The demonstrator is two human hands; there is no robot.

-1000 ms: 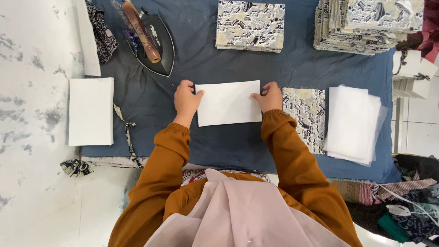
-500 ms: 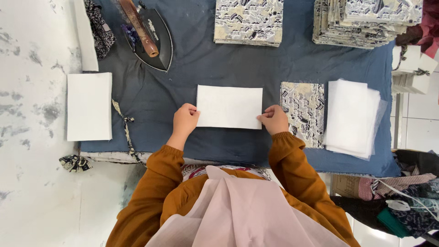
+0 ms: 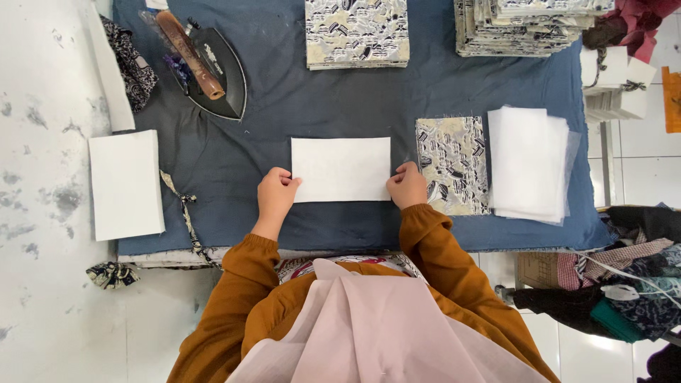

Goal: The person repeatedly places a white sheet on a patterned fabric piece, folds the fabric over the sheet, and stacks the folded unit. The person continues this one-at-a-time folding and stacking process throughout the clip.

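A white rectangular sheet (image 3: 341,169) lies flat on the blue cloth-covered table (image 3: 340,106). My left hand (image 3: 275,194) pinches its lower left corner. My right hand (image 3: 407,186) pinches its lower right corner. Both arms wear rust-orange sleeves. To the right of the sheet lies a patterned black-and-cream fabric piece (image 3: 452,164), and beyond it a stack of white sheets (image 3: 528,163).
A dark iron with a wooden handle (image 3: 206,69) rests at the upper left. Two stacks of patterned fabric (image 3: 356,32) (image 3: 525,27) sit along the far edge. A white pile (image 3: 125,184) overhangs the table's left edge. Clothes and cables (image 3: 624,291) lie at the lower right.
Both hands slid from the sheet's upper sides down to its lower corners. The view shifted slightly, moving everything left in frame.
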